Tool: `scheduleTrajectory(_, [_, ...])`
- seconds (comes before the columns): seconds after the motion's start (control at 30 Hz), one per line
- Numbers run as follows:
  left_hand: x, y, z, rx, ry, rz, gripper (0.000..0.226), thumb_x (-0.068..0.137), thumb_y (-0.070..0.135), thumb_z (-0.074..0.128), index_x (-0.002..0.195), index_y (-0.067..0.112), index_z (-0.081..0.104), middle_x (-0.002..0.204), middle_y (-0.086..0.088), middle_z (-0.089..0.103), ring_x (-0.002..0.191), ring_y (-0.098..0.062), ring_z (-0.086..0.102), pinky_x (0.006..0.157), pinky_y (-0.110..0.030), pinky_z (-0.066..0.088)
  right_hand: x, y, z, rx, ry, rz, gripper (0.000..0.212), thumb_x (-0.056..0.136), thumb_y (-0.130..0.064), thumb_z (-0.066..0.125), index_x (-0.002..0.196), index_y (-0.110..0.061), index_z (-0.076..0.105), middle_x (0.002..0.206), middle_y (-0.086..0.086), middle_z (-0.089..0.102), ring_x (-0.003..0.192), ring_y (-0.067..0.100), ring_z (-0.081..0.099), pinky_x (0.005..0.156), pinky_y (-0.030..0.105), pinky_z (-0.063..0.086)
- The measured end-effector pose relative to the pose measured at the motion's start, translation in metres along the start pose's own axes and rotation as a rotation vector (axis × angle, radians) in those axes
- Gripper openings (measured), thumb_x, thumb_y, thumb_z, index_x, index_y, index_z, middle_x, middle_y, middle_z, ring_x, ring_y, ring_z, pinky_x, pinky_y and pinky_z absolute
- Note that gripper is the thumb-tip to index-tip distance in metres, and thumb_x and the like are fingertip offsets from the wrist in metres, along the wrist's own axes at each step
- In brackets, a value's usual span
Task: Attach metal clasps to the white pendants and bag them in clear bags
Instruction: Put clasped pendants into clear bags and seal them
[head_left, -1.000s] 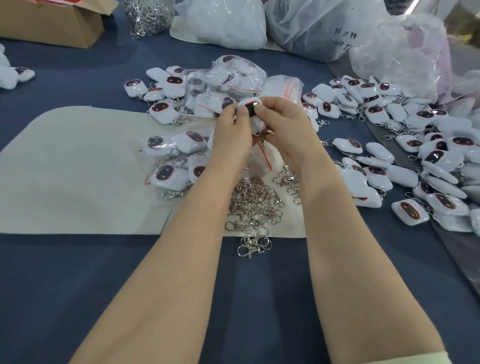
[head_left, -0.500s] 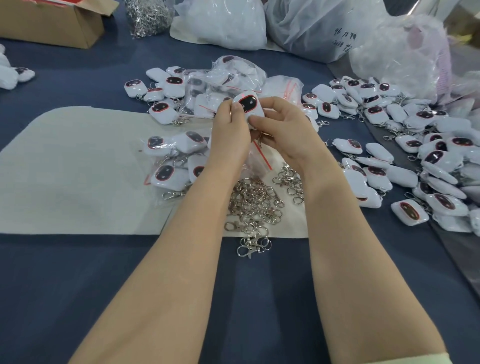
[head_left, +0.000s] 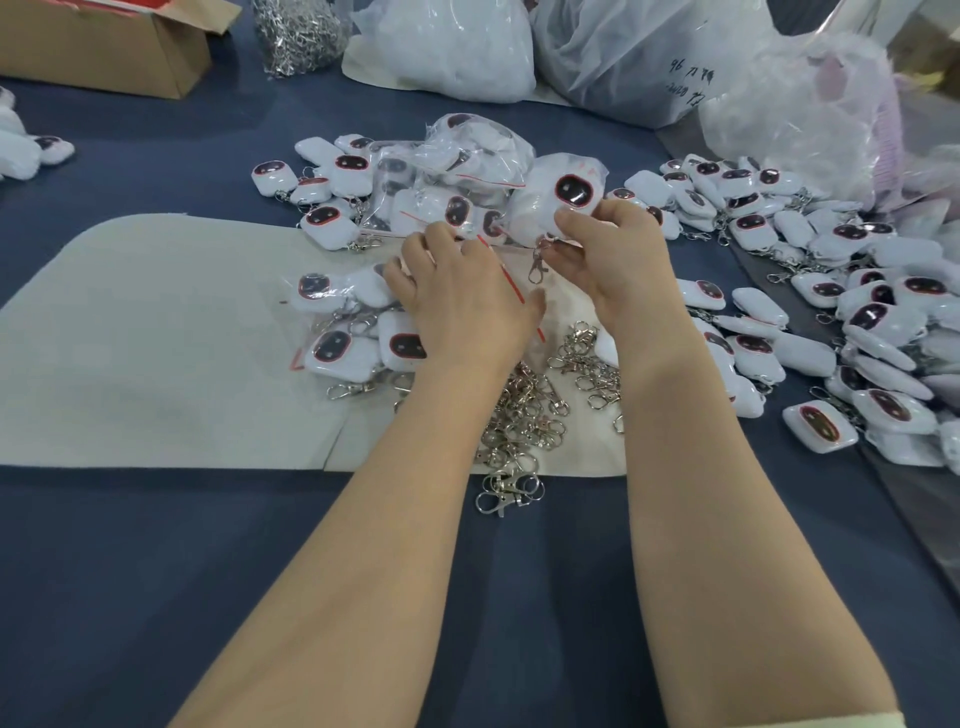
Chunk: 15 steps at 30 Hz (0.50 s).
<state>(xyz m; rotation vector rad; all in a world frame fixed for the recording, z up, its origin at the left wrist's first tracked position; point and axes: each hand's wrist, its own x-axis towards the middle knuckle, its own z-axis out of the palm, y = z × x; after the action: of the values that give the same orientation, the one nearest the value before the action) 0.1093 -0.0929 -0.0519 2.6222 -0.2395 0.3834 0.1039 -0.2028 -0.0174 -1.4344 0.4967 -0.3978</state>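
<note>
White pendant now pinched by right hand alone; left hand lower, gripping clear bag.

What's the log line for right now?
step: bagging | right hand: holds pendant, clasp hanging | left hand: on bag, grip unclear

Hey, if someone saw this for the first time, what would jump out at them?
The right hand holds up a white pendant with a dark face, a metal clasp dangling below it, at the centre. To the right sprawls a heap of pendants, and a pile of loose clasps glints on the pale mat.
</note>
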Motion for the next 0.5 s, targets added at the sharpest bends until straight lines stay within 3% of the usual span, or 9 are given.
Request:
scheduleTrajectory(0.13, [0.0,-0.001,-0.001,-0.005,-0.02,-0.01,0.038,0.082,0.038,0.06,0.104,0.008,0.065,0.136,-0.011,0.041,0.129,-0.033,0.027,0.111,-0.047,0.016,-0.001,-0.002,0.003,0.023,-0.023,0.005,0.024,0.092,-0.002,0.059,0.114,0.001,0.05,0.102,0.018,0.061,0.085,0.027,0.066,0.081,0.033,0.059])
scheduleTrajectory(0.3, [0.003,0.0,-0.005,-0.088,0.001,-0.04,0.034,0.087,0.039,0.054,0.101,0.012,0.067,0.135,-0.007,0.044,0.128,-0.031,0.029,0.108,-0.045,0.017,-0.01,-0.004,0.016,0.2,-0.134,0.031,0.021,0.093,0.002,0.057,0.112,0.0,0.048,0.088,0.013,0.06,0.063,0.019,0.068,0.063,0.025,0.059])
scheduleTrajectory(0.43, [0.006,-0.001,-0.007,-0.205,0.04,-0.076,0.03,0.089,0.036,0.049,0.094,0.013,0.068,0.129,-0.003,0.048,0.124,-0.028,0.033,0.104,-0.042,0.021,-0.01,0.001,0.023,0.049,-0.118,0.014,0.021,0.09,0.002,0.059,0.103,-0.009,0.047,0.085,0.01,0.061,0.06,0.017,0.064,0.065,0.029,0.057])
scheduleTrajectory(0.5, [0.007,0.0,-0.01,-0.275,0.069,-0.098,0.027,0.089,0.034,0.048,0.087,0.013,0.065,0.125,-0.002,0.05,0.122,-0.026,0.035,0.102,-0.041,0.021,-0.009,0.001,0.02,0.006,-0.125,0.015,0.028,0.089,0.002,0.061,0.109,-0.008,0.045,0.087,0.011,0.06,0.059,0.015,0.064,0.061,0.027,0.056])
